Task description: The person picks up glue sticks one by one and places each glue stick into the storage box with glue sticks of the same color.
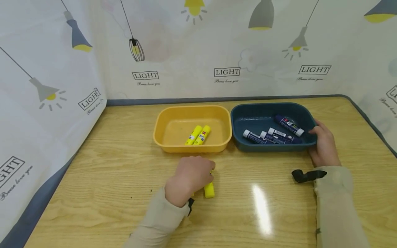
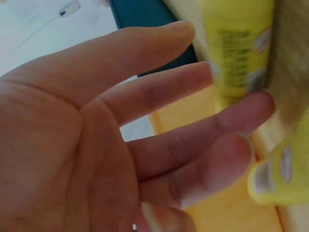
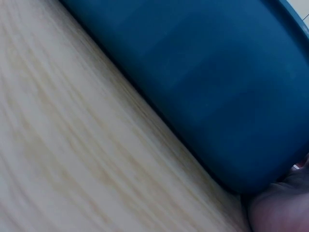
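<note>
My left hand [image 1: 193, 174] is over the table in front of the yellow tray [image 1: 192, 148]. Under it lies a yellow glue stick [image 1: 209, 190], partly hidden by the hand. The left wrist view shows loosely extended fingers [image 2: 174, 140] at this glue stick [image 2: 239, 48], the thumb apart from it; whether the fingertips touch it I cannot tell. Another yellow glue stick [image 2: 285, 169] lies beside them. My right hand [image 1: 325, 144] grips the right end of the dark blue tray [image 1: 273, 148], its thumb over the rim. In the right wrist view, the tray's side [image 3: 207, 92] fills much of the picture.
Two yellow glue sticks [image 1: 201, 135] lie inside the yellow tray. Several navy glue sticks [image 1: 289, 124] with white ends lie in the blue tray. Both trays stand side by side on the wooden table [image 1: 102, 179], before a lamp-patterned backdrop [image 1: 186, 51].
</note>
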`<state>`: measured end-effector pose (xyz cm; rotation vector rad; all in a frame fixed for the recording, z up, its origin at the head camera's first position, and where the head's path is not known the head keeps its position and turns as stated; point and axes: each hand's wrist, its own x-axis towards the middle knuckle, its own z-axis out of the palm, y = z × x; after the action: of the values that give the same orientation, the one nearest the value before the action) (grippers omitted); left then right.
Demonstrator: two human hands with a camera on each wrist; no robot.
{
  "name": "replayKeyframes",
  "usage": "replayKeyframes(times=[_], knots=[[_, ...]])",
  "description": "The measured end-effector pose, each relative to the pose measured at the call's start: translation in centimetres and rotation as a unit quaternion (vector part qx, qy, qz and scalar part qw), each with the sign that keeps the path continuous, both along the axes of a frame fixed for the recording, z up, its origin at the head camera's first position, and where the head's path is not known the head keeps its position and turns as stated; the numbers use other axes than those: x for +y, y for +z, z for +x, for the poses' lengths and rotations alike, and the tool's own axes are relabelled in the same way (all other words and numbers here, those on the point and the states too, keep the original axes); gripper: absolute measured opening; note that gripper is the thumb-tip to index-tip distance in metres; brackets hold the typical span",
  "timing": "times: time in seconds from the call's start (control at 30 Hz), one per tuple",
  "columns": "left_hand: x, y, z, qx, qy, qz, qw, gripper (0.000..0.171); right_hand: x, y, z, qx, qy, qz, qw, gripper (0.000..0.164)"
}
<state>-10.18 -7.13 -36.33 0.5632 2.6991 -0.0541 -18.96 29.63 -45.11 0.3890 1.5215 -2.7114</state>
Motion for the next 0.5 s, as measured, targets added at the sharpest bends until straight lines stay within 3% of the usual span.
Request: replayKeyframes(times=[0.1,0.37,0.5], knots=[[0.5,-0.4,0.2,0.002,-0.011,-0.008,0.9999,0.007,-0.1,0.0,0.0,0.007,0.002,-0.001,1.000,0.052],[1.6,-1.0,0.7,0.009,-0.058,-0.042,0.9974,0.034,-0.2,0.0,0.0,0.018,0.006,-0.015,1.000,0.051],[2.0,-1.3,0.9,0.006,-0.065,-0.037,0.9972,0.035,-0.2,0.0,0.1,0.018,0.003,-0.013,1.000,0.052]])
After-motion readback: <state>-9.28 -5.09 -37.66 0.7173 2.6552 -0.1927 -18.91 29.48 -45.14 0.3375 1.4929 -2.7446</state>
